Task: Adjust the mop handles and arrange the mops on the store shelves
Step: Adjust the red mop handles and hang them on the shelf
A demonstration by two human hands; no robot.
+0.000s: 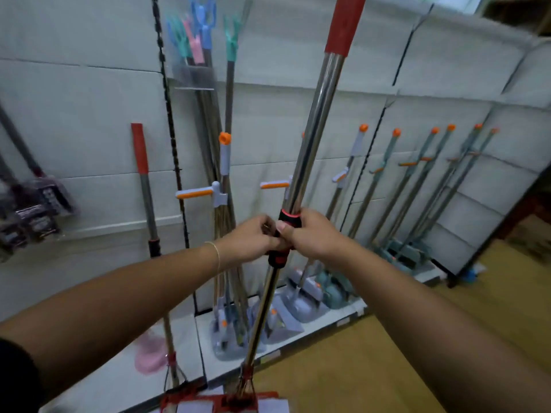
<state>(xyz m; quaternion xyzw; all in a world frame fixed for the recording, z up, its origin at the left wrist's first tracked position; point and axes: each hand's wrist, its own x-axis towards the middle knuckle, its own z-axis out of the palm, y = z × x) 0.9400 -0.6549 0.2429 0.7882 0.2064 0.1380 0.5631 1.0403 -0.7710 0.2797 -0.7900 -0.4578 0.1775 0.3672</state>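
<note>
Across the whole background stands the white shelf backing [89, 114], its low base shelf [125, 368] running along the bottom toward the right. A row of teal flat mops [417, 186] leans on it at right, and a second red-gripped mop [146, 186] at left. In front, at frame centre, is the telescopic mop handle [319, 120], a steel tube whose long axis climbs from the red mop head [238, 403] at the bottom edge, tilting slightly right, past the top edge. Both forearms reach in from the lower corners and meet mid-tube. The right hand [313, 231] wraps the black-and-red locking collar [287, 219], thumb across its front, and the left hand [250, 236] clasps it just below, touching that thumb. The coming move is probably a counter-twist about that axis, with both hands equally near.
</note>
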